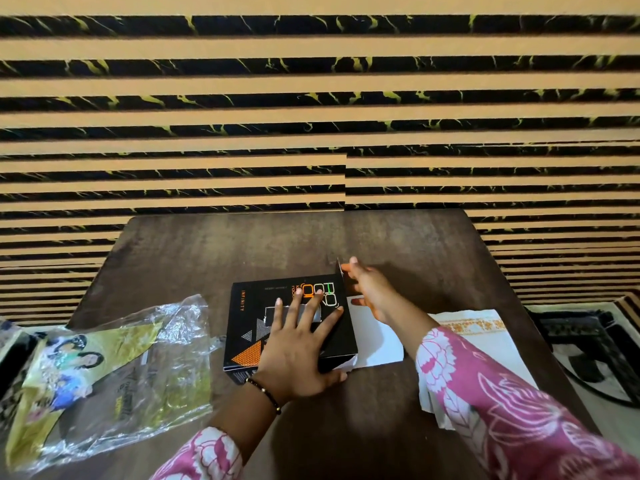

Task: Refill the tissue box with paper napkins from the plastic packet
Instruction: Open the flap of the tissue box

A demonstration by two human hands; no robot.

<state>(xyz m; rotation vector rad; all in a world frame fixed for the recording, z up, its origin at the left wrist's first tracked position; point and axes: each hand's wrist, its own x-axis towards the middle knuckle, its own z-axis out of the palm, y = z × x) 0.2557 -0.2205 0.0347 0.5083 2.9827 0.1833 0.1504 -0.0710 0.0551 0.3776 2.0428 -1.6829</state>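
On a dark tabletop (194,244), a left hand (298,351) lies spread flat, steadying the black tissue box (249,327); beyond, the right hand (367,289) pinches its end flap (341,271) open. Napkins (464,327) wait alongside, the emptied packet (114,375) left; loading comes next.

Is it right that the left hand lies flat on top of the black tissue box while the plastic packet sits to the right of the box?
Not quite. The head view shows the left hand flat on the black tissue box, but the plastic packet lies to the left of the box, not the right. On the right are white paper napkins and the right hand at the box's open end flap.
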